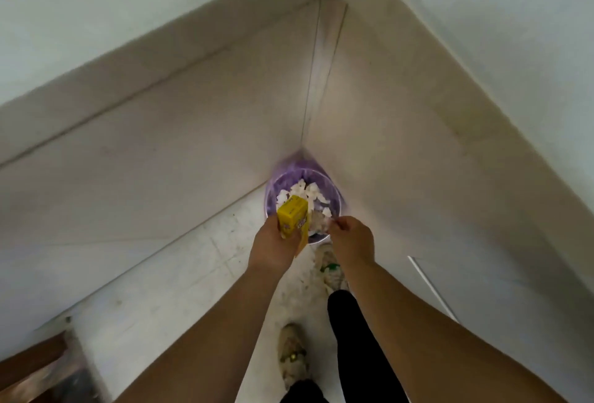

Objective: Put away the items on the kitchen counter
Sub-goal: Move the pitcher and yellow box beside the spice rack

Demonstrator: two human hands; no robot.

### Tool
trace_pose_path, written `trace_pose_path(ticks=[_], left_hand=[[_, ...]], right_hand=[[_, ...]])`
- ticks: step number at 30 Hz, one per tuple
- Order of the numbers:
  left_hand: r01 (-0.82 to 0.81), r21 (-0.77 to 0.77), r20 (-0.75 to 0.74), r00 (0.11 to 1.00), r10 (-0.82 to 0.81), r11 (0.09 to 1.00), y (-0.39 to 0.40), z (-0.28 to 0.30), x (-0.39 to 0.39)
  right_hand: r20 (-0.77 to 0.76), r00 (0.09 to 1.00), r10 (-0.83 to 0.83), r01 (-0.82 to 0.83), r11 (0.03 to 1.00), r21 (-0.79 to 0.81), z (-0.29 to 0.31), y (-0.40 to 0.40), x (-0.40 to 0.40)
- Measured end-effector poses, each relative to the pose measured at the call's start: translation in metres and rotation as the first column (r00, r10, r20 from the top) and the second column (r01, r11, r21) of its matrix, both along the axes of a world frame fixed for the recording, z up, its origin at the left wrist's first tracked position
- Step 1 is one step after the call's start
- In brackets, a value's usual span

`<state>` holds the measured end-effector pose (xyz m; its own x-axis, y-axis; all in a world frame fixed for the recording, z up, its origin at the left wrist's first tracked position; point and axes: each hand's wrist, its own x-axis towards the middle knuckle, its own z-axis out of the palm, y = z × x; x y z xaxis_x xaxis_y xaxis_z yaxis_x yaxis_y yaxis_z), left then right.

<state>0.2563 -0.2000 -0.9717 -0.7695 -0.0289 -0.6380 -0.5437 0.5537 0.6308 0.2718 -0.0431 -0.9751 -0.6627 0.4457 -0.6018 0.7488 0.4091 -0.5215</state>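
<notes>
A round bin lined with a purple bag stands on the floor in the corner of two pale walls, with crumpled white paper inside. My left hand grips a small yellow carton and holds it tilted over the bin's near rim. My right hand is beside it over the rim, fingers pinched on a small crumpled whitish scrap. The picture is blurred, so the scrap's nature is unclear.
Both walls close in on the bin from left and right. My two shoes stand on the dirty white tiled floor just before the bin. A brown wooden piece shows at the bottom left.
</notes>
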Motion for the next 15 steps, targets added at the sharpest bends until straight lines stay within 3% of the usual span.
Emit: trace_pose_path(ticks=[7,12,15], left_hand=[[0.088,0.038,0.025,0.996,-0.089,0.995,0.016,-0.075,-0.02],[0.008,0.041,-0.08,0.997,-0.004,0.999,-0.004,-0.096,-0.009],[0.061,-0.038,-0.066,0.996,-0.063,0.997,-0.02,-0.095,0.005]], right_hand=[[0.037,0.989,0.141,-0.14,0.99,-0.027,-0.064,-0.004,-0.014],[0.102,0.994,0.044,-0.027,0.986,-0.164,-0.091,-0.002,-0.014],[0.131,0.986,0.098,-0.078,0.986,-0.151,-0.097,0.003,-0.015]])
